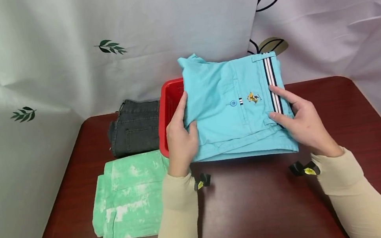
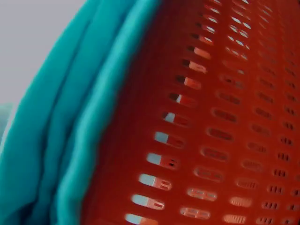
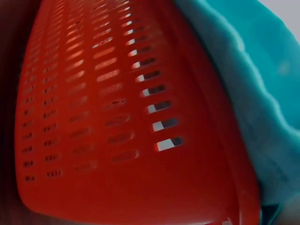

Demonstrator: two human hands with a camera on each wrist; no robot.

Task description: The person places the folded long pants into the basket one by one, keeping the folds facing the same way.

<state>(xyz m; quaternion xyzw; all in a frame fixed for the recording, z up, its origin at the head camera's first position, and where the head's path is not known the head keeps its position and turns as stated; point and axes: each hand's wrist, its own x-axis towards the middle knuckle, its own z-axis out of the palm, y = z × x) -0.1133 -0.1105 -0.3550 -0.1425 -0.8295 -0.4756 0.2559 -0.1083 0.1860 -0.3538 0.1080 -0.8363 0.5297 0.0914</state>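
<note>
Light-blue pants (image 1: pixel 208 93) lie folded over the mouth of a red basket (image 1: pixel 162 116), covering most of it in the head view; whether they bear on its rim is hard to tell. The left hand (image 1: pixel 183 143) grips their edge at eight o'clock, its thumb on top of the cloth. The right hand (image 1: pixel 303 117) holds the edge between three and four o'clock, thumb and index finger on the striped waistband (image 1: pixel 272 81). The other fingers of both hands are mostly hidden by the cloth. A blue button (image 1: pixel 233 103) sits near the pants' middle, with an embroidered emblem (image 1: pixel 253 97) at three o'clock from it. Both wrist views show the basket's slotted wall with light-blue cloth along its upper edge. At nine o'clock from the basket, dark grey pants (image 1: pixel 138 131) lie folded on the reddish-brown desk (image 1: pixel 255 210). Green pants with white blotches (image 1: pixel 133 201) lie folded at six o'clock from the dark pair, their upper corner near the basket. Beige sleeves (image 1: pixel 178 219) cover both forearms, and a pale curtain (image 1: pixel 149 17) with leaf prints hangs at twelve o'clock, behind the desk.
</note>
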